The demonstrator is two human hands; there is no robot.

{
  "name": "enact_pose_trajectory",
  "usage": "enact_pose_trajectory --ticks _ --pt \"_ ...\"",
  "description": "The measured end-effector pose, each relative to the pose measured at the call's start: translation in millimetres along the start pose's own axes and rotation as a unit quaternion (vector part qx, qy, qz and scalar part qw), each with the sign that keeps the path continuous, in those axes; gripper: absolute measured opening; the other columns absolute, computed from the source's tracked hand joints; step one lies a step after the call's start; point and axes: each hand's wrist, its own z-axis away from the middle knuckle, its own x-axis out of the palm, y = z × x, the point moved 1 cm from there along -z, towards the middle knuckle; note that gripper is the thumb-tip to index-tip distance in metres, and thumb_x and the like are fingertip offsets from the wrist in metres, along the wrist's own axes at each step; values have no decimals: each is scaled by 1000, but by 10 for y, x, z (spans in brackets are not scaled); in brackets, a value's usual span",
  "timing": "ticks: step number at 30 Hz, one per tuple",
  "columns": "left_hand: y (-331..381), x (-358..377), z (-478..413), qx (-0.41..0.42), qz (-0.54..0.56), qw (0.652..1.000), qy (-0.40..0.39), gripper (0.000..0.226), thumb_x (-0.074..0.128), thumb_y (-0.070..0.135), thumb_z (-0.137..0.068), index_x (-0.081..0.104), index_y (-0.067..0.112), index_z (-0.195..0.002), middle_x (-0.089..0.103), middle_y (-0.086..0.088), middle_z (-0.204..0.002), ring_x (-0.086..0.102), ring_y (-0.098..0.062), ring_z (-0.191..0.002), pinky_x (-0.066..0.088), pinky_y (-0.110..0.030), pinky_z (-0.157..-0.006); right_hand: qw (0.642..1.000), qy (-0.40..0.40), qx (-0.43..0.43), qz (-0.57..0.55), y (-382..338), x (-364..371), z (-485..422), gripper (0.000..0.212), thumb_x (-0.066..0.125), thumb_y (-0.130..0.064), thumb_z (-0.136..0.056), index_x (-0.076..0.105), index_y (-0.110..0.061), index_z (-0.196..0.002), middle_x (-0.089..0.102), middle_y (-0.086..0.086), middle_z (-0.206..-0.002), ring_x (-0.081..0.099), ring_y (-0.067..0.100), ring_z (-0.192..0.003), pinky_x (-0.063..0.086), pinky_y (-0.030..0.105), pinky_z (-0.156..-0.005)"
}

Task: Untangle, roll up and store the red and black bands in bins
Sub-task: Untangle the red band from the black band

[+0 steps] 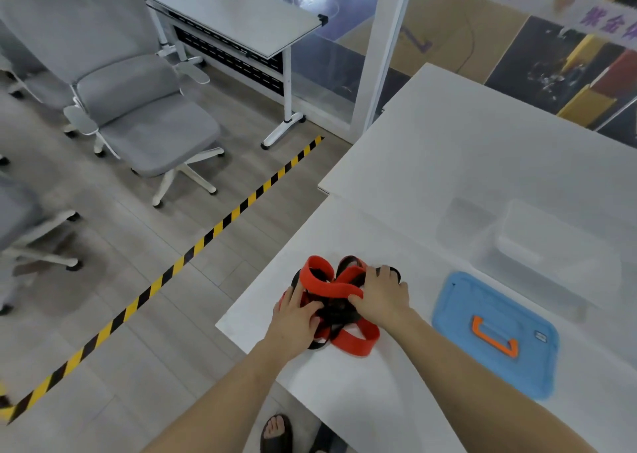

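Observation:
A red band [355, 340] and a black band [336, 311] lie knotted together in one heap near the left edge of the white table [431, 176]. My left hand [296, 314] rests on the heap's left side, fingers spread over the loops. My right hand [384, 295] lies on its right side, thumb hooked against a red loop; whether it truly grips is unclear. Two clear plastic bins [537, 242] stand behind and to the right of the heap.
A blue lid [496, 332] with an orange handle lies flat on the table right of my right hand. Left of the table the floor has yellow-black tape [206, 238], grey office chairs [138, 107] and another white desk [241, 14]. My sandalled foot [275, 432] shows below.

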Motion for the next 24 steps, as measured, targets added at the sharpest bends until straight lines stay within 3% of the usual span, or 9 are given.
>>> enact_pose_trajectory --ticks 3,6,9,12,14,17,21,24 --pt "-11 24 21 3 1 1000 4 43 37 40 -93 61 43 -128 15 -1 -171 36 -33 -142 40 -53 -115 1000 -5 -17 -4 -62 -9 -105 79 74 -65 -85 52 -12 -140 61 10 -132 62 31 -121 54 45 -101" --pt "35 -19 39 -5 -3 1000 -14 41 37 43 -96 58 45 -132 10 -4 -173 33 -37 -145 38 -55 -116 996 -49 -35 -61 -53 -60 -155 42 70 -52 -96 63 -13 -111 70 5 -101 70 27 -93 60 42 -82" --pt "58 -58 67 -18 4 999 -42 39 46 40 -102 55 44 -139 5 -13 -174 12 -40 -158 28 -57 -123 977 -75 -34 -197 78 -210 -147 30 69 -40 -97 63 -16 -80 67 3 -81 67 25 -79 49 35 -68" --pt "86 -123 109 -35 8 997 -69 46 48 36 -105 45 46 -149 -5 -12 -174 5 -40 -160 19 -54 -127 942 -64 -51 -327 152 -521 19 33 71 -33 -96 64 -14 -70 64 -1 -70 59 16 -65 44 30 -63" --pt "129 -158 127 -32 8 997 -69 50 48 34 -105 38 49 -152 -8 -12 -173 8 -39 -159 20 -54 -127 949 -15 -91 -300 158 -711 150 34 68 -34 -98 59 -14 -72 62 -1 -74 57 18 -69 43 32 -64" --pt "206 -190 147 -46 56 996 -52 48 48 38 -104 36 54 -147 -3 -10 -172 18 -36 -155 33 -57 -120 968 64 -158 -182 151 -925 322 27 61 -39 -103 59 -17 -86 58 -3 -99 59 22 -90 49 40 -79" --pt "281 -251 163 -72 136 988 -23 35 38 52 -105 39 52 -140 10 -7 -171 18 -32 -157 37 -57 -118 952 184 -211 -127 142 -1209 556 26 61 -35 -104 73 -13 -109 57 -1 -128 58 21 -111 50 41 -97" --pt "355 -385 176 -78 191 978 10 37 39 50 -107 44 43 -143 12 -6 -170 30 -30 -154 37 -46 -120 929 271 -221 -122 155 -1320 717 19 65 -27 -103 77 -14 -110 54 4 -144 55 27 -128 46 47 -108"
